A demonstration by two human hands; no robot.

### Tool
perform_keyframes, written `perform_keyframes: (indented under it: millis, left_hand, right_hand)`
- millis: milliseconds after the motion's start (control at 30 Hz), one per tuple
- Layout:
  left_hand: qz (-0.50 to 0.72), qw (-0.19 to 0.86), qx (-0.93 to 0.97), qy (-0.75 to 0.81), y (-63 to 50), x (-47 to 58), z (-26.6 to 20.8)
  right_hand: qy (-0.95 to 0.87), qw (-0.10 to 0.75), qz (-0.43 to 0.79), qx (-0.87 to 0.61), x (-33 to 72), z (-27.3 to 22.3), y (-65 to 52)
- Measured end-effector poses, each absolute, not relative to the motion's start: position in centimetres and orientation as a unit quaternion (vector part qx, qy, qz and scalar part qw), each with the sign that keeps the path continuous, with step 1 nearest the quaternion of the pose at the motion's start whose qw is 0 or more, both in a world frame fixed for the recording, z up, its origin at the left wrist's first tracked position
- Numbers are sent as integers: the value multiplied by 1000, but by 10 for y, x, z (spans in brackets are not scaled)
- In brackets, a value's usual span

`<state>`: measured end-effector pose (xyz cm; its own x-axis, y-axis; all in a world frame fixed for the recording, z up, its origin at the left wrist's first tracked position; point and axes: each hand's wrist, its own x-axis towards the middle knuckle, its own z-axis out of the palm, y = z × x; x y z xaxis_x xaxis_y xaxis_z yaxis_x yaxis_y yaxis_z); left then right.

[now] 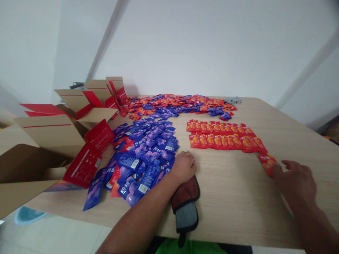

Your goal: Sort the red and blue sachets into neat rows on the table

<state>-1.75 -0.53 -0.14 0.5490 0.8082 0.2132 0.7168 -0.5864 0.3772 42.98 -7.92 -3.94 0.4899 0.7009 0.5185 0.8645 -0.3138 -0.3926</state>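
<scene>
Near the middle of the table my left hand [184, 165] rests with its fingers curled, beside the pile of purple sachets [150, 155]. Whether anything is inside those fingers is hidden. Under its wrist lies a brown and grey fabric pouch [186, 204] with dark trim. At the right, my right hand [298, 181] grips the edge of a red sachet [267, 163] with mango pictures, its thumb on the near corner. This sachet touches the end of the nearer of two rows of overlapping red sachets [225, 141].
Open cardboard boxes [49, 132] with red outsides line the left side. A heap of mixed red and purple sachets [182, 102] spreads along the back wall. A grey cloth [234, 100] lies at the far right of the heap. A blue basin [29, 216] is on the floor.
</scene>
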Motion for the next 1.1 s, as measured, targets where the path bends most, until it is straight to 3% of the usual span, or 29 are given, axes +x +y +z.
perform_keyframes:
  millis: [100,167,333,533,600,733,900,1100]
  left_hand:
    - [198,139,869,432,-3,-15,-1]
    - [221,151,870,415,-2,-14,2]
    - [266,162,875,371,-9,-16,32]
    - [297,95,836,451,-42,-94,76]
    - [298,28,776,556,-57,-145,71]
    - [167,-65,612,770,-89,-246,32]
    - [97,-12,522,847,-104,-284,-11]
    - [97,-22,526,845,-66,-264,-16]
  right_hand:
    - [-539,351,-82,-761,365,-18,-66]
    - [-565,407,9,-718,315,-10,-52]
    - [-590,456,241,-622,217,-25,-23]
    - [-656,422,273,-563,207,-51,-28]
    - [-645,429,289,-563,213,-53,-33]
    - [-633,434,303,-565,217,-49,-35]
    - [-663,399,288,-565,211,-45,-33]
    - [-670,399,281,-560,213,-44,-34]
